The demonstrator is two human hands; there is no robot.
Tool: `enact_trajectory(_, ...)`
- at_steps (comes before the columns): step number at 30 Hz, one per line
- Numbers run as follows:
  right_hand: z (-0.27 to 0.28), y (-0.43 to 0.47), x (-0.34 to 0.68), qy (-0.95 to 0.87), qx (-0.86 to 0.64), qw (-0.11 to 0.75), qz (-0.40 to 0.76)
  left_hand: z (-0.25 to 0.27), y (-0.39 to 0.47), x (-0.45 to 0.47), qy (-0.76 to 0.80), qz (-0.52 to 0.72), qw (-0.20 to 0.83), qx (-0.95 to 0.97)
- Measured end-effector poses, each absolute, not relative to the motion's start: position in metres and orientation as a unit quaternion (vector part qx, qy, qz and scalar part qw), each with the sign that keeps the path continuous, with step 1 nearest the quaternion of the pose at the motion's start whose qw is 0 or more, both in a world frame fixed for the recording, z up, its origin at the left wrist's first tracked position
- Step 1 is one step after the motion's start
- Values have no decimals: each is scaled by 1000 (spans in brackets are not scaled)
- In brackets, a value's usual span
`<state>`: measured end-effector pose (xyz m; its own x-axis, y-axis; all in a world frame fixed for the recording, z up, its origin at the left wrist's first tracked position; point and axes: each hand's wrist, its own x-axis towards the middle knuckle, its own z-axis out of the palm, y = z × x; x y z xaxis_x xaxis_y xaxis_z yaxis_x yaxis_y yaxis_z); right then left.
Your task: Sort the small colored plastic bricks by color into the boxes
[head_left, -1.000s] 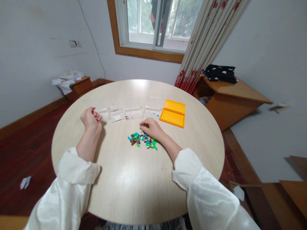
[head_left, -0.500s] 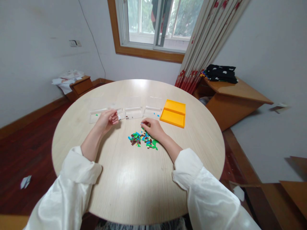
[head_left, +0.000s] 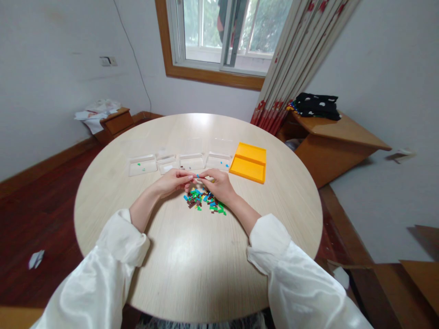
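Note:
Above the far edge of a heap of small building bricks [head_left: 206, 199], my two hands meet fingertip to fingertip. A tiny blue brick [head_left: 197, 176] shows between them. My left hand [head_left: 174, 181] is closed, pinching it from the left. My right hand [head_left: 219, 183] pinches it from the right, thumb and forefinger together. Green, blue, brown and a few yellow or white bricks make up the heap. Just beyond my hands stands a row of clear plastic boxes [head_left: 142, 172] with raised lids. A few green bits lie in the leftmost box, blue bits in the rightmost clear box [head_left: 218, 167].
An open yellow case [head_left: 247, 174] lies to the right of the clear boxes. All this is on a round pale wooden table [head_left: 192, 269]. A wooden cabinet [head_left: 338, 132] with dark cloth on top stands beyond the table's right side, below a curtain [head_left: 291, 59].
My left hand has come right from beside the clear boxes to meet my right hand. Both now pinch the blue brick. My right hand has hardly moved.

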<state>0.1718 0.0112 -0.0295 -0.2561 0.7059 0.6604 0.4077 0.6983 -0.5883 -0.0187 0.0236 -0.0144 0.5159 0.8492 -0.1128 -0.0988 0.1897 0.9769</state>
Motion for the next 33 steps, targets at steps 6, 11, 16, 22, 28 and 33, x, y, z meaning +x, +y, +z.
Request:
enact_trajectory(6, -30, 12, 171, -799, -319, 485, 157, -18, 23, -14, 346, 346, 685, 541)
enact_trajectory(11, -26, 9, 169, -801, -312, 487, 157, -16, 21, -13, 343, 354, 683, 539)
enact_trajectory(16, -24, 7, 170, -799, -323, 481, 161, -13, 19, -12, 348, 342, 685, 542)
enact_trajectory(22, -26, 7, 171, -800, -341, 466, 163, -15, 20, -12, 353, 349, 685, 533)
enact_trajectory(28, -26, 16, 182, -759, -409, 495, 105, -15, 23, -16, 405, 378, 625, 550)
enact_trajectory(33, -23, 26, 201, -680, -482, 551, 40, -9, 26, -26, 457, 373, 527, 613)
